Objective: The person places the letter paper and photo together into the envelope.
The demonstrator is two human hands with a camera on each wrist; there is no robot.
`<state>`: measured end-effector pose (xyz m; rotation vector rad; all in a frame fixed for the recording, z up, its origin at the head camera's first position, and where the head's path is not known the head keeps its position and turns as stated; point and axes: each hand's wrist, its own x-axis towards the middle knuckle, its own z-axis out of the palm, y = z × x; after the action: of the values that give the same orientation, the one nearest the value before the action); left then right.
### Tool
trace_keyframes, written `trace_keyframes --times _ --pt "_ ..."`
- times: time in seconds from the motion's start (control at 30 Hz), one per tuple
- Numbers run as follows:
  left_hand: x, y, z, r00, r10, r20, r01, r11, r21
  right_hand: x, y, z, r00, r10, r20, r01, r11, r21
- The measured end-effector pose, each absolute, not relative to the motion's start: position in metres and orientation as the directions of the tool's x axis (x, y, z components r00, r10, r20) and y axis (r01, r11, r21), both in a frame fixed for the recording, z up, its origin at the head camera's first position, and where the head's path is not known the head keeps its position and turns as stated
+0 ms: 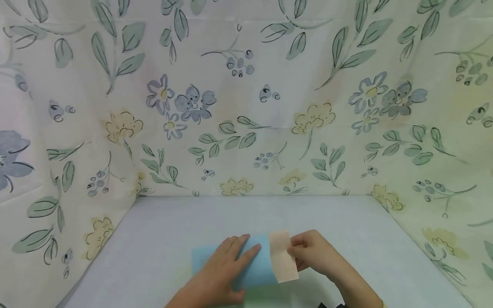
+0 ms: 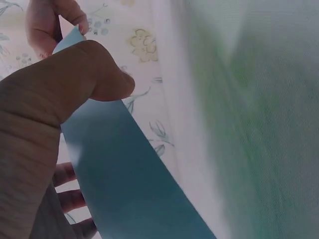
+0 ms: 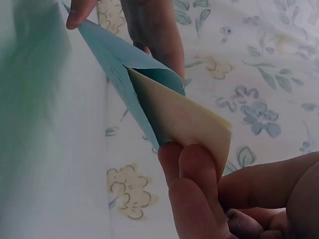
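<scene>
A light blue paper envelope (image 1: 259, 267) is held up just over the white table, with small printed lines near its left end. My left hand (image 1: 220, 270) grips it, and the left wrist view has the thumb on one face of the envelope (image 2: 127, 164) and the fingers behind. Out of the open right end sticks a cream sheet of paper (image 1: 283, 256). My right hand (image 1: 313, 251) pinches the outer edge of that sheet. In the right wrist view the envelope's mouth gapes around the cream paper (image 3: 182, 117); the part inside is hidden.
The white tabletop (image 1: 161, 226) stretches around the hands. Behind and at both sides hangs a cloth (image 1: 246, 107) printed with flowers and leaves. A blurred green patch (image 1: 267, 296) shows on the table below the envelope. A small dark object (image 1: 321, 305) is at the bottom edge.
</scene>
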<state>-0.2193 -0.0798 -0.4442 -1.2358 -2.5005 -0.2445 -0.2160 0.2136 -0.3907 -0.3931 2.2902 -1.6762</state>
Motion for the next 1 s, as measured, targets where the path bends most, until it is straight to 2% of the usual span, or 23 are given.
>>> trace_keyframes --times 0.3,0.47,0.8,1.0 --pt "-0.218 -0.080 -0.444 -0.571 0.712 0.408 0.785 0.619 0.020 -0.216 0.209 -0.389 -0.915 -0.402 -0.042 -0.055 0.226 -0.973" --pt "-0.219 -0.079 -0.445 -0.569 0.702 0.429 0.786 0.617 0.033 -0.217 0.212 -0.386 -0.920 -0.392 -0.021 -0.080 0.240 -0.967" --pt "-0.219 -0.078 -0.444 -0.616 0.699 0.363 0.768 0.637 0.075 -0.221 0.218 -0.388 -0.901 -0.434 -0.015 -0.080 0.198 -0.977" --pt "-0.217 -0.077 -0.444 -0.578 0.716 0.392 0.793 0.605 0.065 -0.217 0.205 -0.392 -0.884 -0.467 0.017 -0.129 0.209 -0.969"
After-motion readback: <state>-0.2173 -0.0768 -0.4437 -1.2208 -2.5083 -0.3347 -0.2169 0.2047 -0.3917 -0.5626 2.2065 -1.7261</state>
